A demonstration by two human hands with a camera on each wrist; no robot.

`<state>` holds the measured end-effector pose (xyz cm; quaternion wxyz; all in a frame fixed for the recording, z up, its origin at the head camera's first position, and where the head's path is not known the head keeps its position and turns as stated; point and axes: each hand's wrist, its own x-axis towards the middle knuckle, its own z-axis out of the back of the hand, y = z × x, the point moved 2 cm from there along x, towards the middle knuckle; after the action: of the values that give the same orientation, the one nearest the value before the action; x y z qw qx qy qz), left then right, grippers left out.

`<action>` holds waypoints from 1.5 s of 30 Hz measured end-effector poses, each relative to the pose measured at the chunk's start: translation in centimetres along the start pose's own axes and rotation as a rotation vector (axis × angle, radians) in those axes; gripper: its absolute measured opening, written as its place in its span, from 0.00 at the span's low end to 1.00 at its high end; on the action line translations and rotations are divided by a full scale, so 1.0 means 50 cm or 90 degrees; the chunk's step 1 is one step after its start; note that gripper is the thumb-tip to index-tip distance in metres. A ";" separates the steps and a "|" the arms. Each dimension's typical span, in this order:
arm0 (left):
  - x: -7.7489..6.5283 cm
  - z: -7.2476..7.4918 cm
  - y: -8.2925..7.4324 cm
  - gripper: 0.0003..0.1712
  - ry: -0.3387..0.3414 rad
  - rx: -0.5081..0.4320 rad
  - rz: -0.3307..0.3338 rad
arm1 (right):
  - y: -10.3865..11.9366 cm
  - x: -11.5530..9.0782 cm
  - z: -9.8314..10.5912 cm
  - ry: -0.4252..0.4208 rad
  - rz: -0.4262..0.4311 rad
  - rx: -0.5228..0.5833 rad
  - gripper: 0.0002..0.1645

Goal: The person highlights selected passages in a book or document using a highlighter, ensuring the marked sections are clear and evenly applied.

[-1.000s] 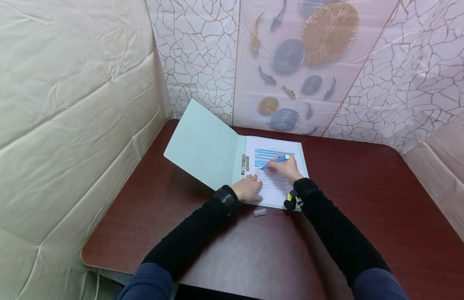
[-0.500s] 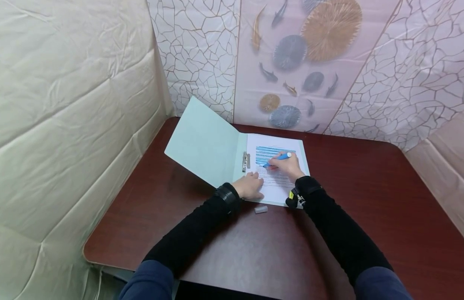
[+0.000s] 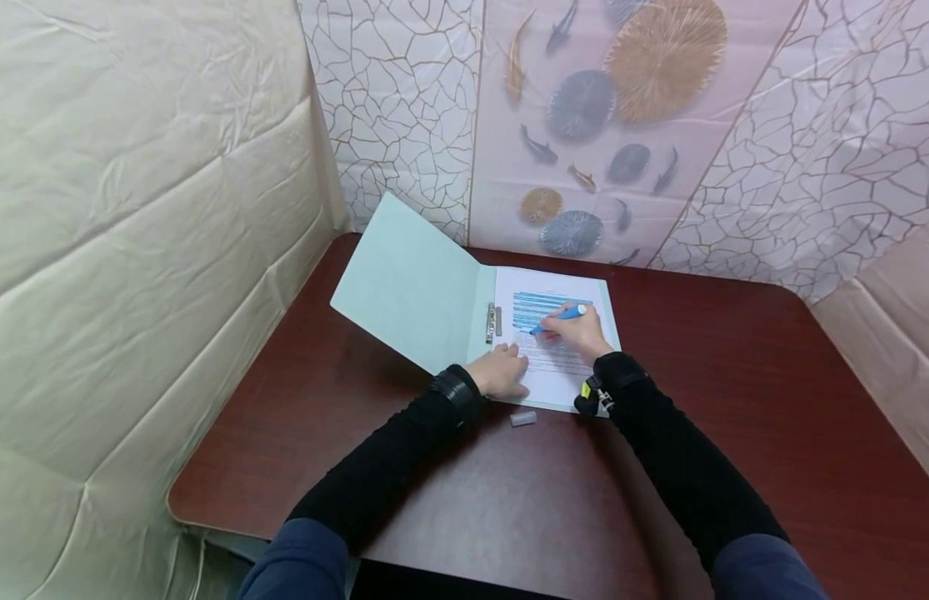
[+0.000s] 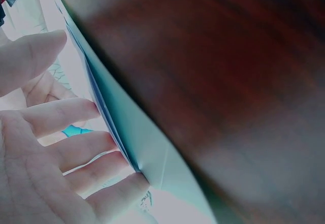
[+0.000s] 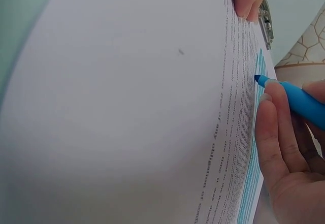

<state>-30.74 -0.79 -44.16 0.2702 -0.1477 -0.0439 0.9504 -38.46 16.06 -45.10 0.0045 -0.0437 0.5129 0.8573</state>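
Note:
A blue highlighter point(image 3: 567, 313) is pinched in my right hand point(image 3: 584, 333), its tip down at the printed lines of a white sheet point(image 3: 557, 379). Blue strokes cover the upper lines of text. The right wrist view shows the highlighter point(image 5: 299, 99) between fingers and thumb, tip at the edge of the coloured band. My left hand point(image 3: 499, 372) rests flat on the sheet's lower left part. Its fingers point(image 4: 84, 148) lie extended against the paper in the left wrist view. Under the sheet is a pale green folder point(image 3: 412, 287), cover raised at the left, with a metal clip point(image 3: 491, 323) along its spine.
A small translucent cap point(image 3: 522, 418) lies on the dark red-brown table point(image 3: 734, 400) just in front of the folder. Patterned fabric point(image 3: 576, 150) hangs behind the table, and a cream cloth wall point(image 3: 149, 250) stands on the left.
My right hand has moved the highlighter tip slightly to the right along a line of text. The left hand stays in place on the sheet. The head view has shifted a little.

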 end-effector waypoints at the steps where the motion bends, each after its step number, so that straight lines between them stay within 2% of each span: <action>1: 0.000 -0.001 0.001 0.35 0.001 -0.002 0.001 | 0.000 -0.001 0.001 0.000 0.001 0.000 0.13; 17: 0.005 -0.007 0.003 0.36 0.000 0.002 -0.003 | -0.004 0.003 0.005 0.010 0.000 0.014 0.12; 27: 0.001 -0.001 0.000 0.35 -0.006 0.005 -0.004 | 0.003 -0.006 0.008 0.018 0.020 0.028 0.11; 41: 0.002 -0.012 -0.003 0.35 -0.008 0.001 0.003 | -0.005 -0.007 0.008 0.017 -0.005 0.058 0.13; 45: 0.003 -0.008 -0.002 0.34 -0.010 0.002 0.003 | 0.001 -0.005 0.010 0.013 -0.002 0.052 0.12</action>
<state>-30.70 -0.63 -44.55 0.2681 -0.1401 -0.0445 0.9521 -38.26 16.47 -44.80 0.0019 -0.0531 0.5478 0.8350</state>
